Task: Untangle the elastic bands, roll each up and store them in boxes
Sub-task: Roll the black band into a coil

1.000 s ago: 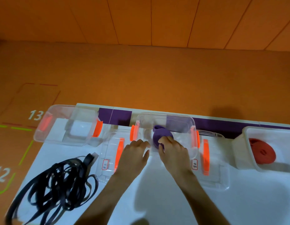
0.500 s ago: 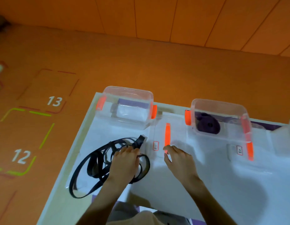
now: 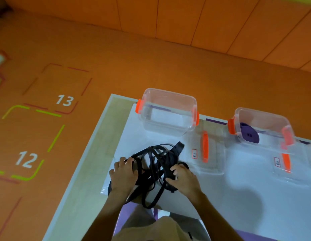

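Observation:
A tangled black elastic band (image 3: 155, 164) lies in loose loops on the white table (image 3: 246, 188) near its left front edge. My left hand (image 3: 125, 174) grips the left side of the tangle with curled fingers. My right hand (image 3: 182, 180) grips a bunch of loops on the right side. Behind the tangle stands an empty clear box (image 3: 166, 112) with orange clips. To the right, a second clear box (image 3: 262, 126) holds a rolled purple band (image 3: 249, 133).
Two clear lids with orange handles, the left lid (image 3: 206, 152) and the right lid (image 3: 288, 164), lie flat in front of the boxes. The table's left edge (image 3: 92, 153) drops to an orange floor with numbered squares. My lap shows at the bottom.
Both hands left the box with the purple roll and moved left. The left hand reached the black tangle first, then the right hand took hold of it too. The view swung left.

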Available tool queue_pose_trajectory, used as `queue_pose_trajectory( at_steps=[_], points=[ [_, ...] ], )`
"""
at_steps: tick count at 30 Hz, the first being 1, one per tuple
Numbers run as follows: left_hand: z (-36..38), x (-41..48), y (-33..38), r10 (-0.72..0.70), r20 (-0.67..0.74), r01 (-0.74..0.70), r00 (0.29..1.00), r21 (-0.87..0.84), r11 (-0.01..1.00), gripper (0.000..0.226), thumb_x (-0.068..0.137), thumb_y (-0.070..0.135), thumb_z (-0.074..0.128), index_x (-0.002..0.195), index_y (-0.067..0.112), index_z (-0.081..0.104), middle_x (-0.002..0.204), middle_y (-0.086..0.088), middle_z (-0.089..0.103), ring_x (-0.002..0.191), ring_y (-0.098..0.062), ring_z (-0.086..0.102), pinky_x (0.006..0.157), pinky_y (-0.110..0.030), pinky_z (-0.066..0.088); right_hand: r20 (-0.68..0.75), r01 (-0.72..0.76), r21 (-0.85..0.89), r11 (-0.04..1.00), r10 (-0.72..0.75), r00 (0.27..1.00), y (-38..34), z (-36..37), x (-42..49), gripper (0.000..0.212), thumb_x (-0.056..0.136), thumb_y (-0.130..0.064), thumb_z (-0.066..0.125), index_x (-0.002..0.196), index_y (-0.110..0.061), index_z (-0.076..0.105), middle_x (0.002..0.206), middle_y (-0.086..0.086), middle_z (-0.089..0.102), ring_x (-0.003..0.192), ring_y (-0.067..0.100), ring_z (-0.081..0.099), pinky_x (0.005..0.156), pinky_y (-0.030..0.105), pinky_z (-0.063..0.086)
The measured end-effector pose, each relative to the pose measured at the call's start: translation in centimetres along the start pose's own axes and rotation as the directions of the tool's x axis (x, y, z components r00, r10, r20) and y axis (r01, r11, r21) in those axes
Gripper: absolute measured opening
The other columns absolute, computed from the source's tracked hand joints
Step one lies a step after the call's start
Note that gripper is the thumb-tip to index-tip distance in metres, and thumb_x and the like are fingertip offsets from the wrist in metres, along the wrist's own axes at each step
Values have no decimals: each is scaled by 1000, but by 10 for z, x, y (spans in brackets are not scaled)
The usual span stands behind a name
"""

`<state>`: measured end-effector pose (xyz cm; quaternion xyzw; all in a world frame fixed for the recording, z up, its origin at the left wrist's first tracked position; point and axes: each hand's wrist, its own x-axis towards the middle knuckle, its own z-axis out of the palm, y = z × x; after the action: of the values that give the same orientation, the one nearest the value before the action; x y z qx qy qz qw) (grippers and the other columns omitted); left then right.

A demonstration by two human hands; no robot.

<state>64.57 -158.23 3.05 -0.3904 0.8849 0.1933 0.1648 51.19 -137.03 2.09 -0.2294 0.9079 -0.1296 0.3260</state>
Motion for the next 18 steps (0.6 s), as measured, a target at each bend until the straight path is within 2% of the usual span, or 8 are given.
queue_pose_trajectory(
  at_steps=[3, 7, 10, 12, 15, 18],
  points=[
    [14, 7, -20, -87, 56, 85, 995, 38, 996, 70, 98, 51, 65, 156, 31, 33, 161, -4, 36, 146, -32, 41, 114, -54, 41, -35, -26, 67, 997, 28, 999, -1, 8, 1, 36, 92, -36, 76, 126, -29, 64, 112, -6, 72, 96, 11, 70, 87, 33, 60],
    [29, 19, -35, -167, 138, 173, 976, -26, 985, 72, 96, 44, 67, 155, 25, 30, 150, -9, 48, 138, -36, 50, 110, -57, 42, -107, -66, 253, 965, 96, 990, 6, 11, 3, 29, 94, -17, 72, 122, -20, 67, 110, -2, 75, 91, 12, 72, 83, 35, 62],
    [35, 23, -33, -133, 127, 149, 983, -128, 981, 57, 94, 31, 65, 145, 21, 40, 128, -10, 58, 121, -38, 61, 101, -56, 49, -206, -81, 371, 925, 167, 964, 15, 9, 3, 18, 92, -8, 71, 110, -12, 71, 100, 5, 75, 85, 19, 73, 80, 42, 64],
    [38, 23, -28, -96, 88, 113, 991, -212, 971, 48, 95, 24, 64, 138, 18, 43, 118, -11, 59, 109, -39, 65, 93, -53, 55, -250, -82, 507, 858, 238, 939, 20, 6, 1, 20, 92, -4, 72, 111, -11, 70, 99, 7, 75, 84, 22, 75, 78, 47, 66],
    [38, 26, -21, -50, 8, 50, 999, -322, 946, 55, 97, 17, 63, 147, 19, 40, 117, -13, 65, 106, -39, 68, 90, -49, 56, -311, -25, 608, 794, 266, 912, 27, 1, -3, 26, 93, -5, 76, 116, -13, 68, 99, 7, 77, 80, 17, 77, 72, 41, 68],
    [36, 29, -23, -26, -30, 14, 999, -351, 936, 59, 98, 8, 60, 153, 19, 40, 123, -15, 69, 110, -39, 69, 91, -47, 56, -341, 42, 702, 711, 283, 897, 31, -3, -9, 26, 92, -4, 77, 107, -23, 67, 93, 6, 78, 73, 17, 78, 64, 35, 67]
  ],
)
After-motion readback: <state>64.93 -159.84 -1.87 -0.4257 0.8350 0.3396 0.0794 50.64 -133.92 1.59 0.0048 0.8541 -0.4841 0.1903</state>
